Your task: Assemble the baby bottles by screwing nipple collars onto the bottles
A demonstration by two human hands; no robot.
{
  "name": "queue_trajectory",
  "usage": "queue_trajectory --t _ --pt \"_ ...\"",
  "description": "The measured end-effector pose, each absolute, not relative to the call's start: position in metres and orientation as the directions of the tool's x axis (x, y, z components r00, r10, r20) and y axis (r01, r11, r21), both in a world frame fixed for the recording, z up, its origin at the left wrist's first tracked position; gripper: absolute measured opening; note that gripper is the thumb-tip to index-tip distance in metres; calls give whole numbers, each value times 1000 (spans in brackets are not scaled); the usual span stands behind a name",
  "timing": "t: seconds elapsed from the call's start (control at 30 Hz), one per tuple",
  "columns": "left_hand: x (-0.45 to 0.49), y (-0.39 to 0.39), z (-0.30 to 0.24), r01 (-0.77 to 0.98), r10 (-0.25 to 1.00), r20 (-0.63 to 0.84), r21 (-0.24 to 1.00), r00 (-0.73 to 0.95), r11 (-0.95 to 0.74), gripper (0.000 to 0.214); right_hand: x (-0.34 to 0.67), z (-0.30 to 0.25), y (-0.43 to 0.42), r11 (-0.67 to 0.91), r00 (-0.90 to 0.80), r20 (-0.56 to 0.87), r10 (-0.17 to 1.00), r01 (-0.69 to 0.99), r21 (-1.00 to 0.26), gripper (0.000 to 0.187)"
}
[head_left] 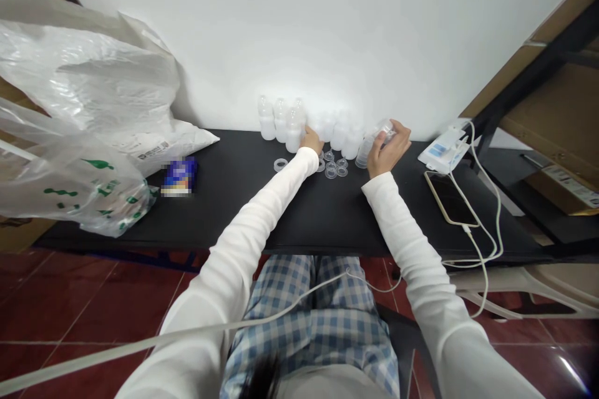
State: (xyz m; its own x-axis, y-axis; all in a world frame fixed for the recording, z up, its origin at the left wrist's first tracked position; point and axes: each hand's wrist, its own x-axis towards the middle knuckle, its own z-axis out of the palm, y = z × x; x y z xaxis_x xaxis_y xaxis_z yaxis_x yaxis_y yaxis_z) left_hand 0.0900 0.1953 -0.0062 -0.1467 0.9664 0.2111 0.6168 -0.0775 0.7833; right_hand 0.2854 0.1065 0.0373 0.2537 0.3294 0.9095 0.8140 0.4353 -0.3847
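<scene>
My left hand [312, 141] reaches in beside a group of small baby bottles with clear domed caps [293, 131], and its fingers are mostly hidden. Farther right, my right hand [390, 148] is closed around a tilted stack of clear plastic caps [365, 148]. Between the hands stand several white, translucent bottles [350, 143] near the wall. In front of these lie several clear silicone nipples [331, 171]. A translucent ring [281, 165] rests on the black table [322, 218], left of my left wrist.
Large plastic bags [88, 87] cover the left end, next to a blue packet [179, 176]. At the right are a white power strip [444, 148], a phone [450, 198] on a charging cable, and a cardboard box [556, 118]. A pale cord [196, 333] crosses above my lap.
</scene>
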Motion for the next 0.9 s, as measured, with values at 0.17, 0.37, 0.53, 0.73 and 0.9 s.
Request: queue_trajectory --t 0.17,0.37,0.53,0.73,0.9 --pt "102 190 1 685 974 209 722 -89 -92 51 285 36 107 417 246 915 321 830 -370 52" --pt "95 155 19 696 968 247 702 -36 -153 56 281 38 104 436 234 933 274 834 -337 48" --pt "75 102 27 532 782 614 629 108 -567 43 271 29 105 534 66 932 356 804 -261 50" --pt "63 58 17 356 723 617 630 310 -690 58 231 8 88 750 -210 815 540 560 -353 53" --pt "65 50 4 335 817 543 746 195 -575 60 212 7 71 666 -149 709 690 516 -539 41"
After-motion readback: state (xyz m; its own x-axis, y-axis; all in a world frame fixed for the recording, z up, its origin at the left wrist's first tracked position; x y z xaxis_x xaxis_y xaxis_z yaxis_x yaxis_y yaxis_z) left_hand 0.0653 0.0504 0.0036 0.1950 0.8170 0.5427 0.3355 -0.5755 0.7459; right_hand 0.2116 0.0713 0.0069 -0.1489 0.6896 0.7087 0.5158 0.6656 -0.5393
